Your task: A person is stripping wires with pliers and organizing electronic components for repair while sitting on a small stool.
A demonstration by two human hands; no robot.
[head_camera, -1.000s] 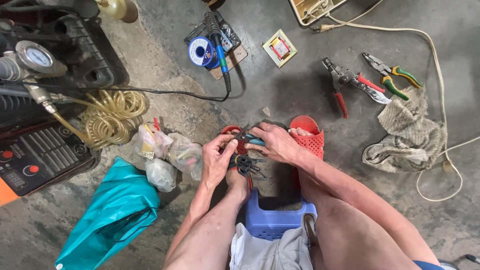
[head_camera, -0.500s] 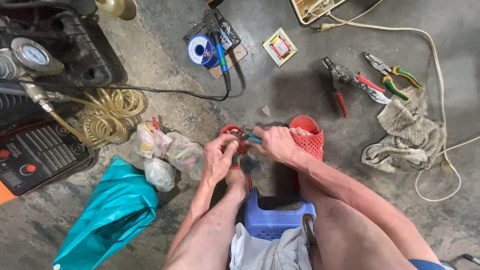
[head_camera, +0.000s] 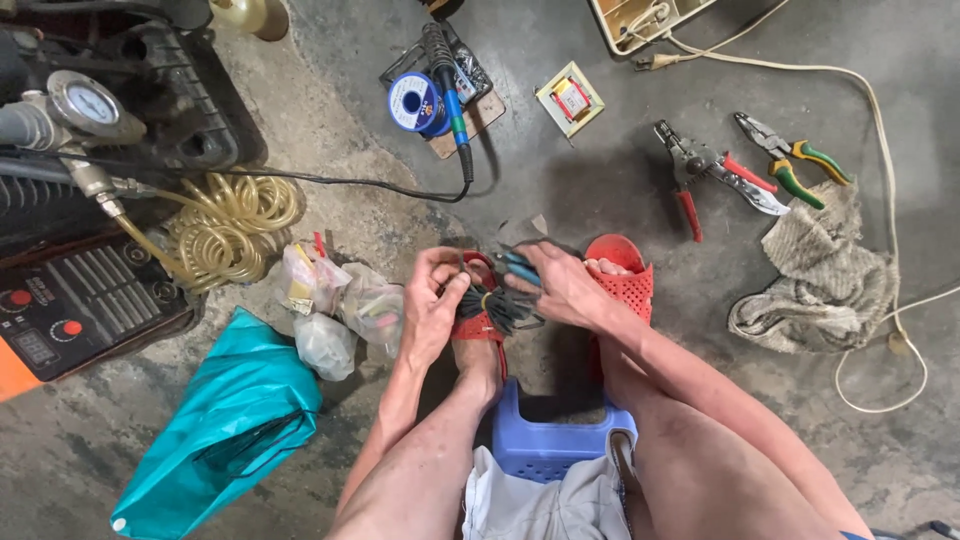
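My left hand [head_camera: 432, 305] grips a bundle of short black wires [head_camera: 495, 306] tied with a yellowish band, held just above my feet in red perforated sandals [head_camera: 622, 282]. My right hand [head_camera: 562, 283] holds a small tool with blue handles [head_camera: 520, 268], its tip close to the top of the bundle near my left fingers. Both hands are close together over the concrete floor. I sit on a low blue plastic stool [head_camera: 545, 447].
Clear plastic bags of small parts [head_camera: 340, 305] and a teal bag [head_camera: 225, 420] lie left. A black cable [head_camera: 330, 182] runs past a coiled yellow hose [head_camera: 230, 222] beside a black machine [head_camera: 90, 150]. Ahead are a solder spool [head_camera: 412, 102], pliers [head_camera: 715, 172], a grey rag [head_camera: 825, 275].
Both hands have stayed over the sandals; the right hand with the blue-handled tool has shifted slightly closer to the top of the wire bundle.
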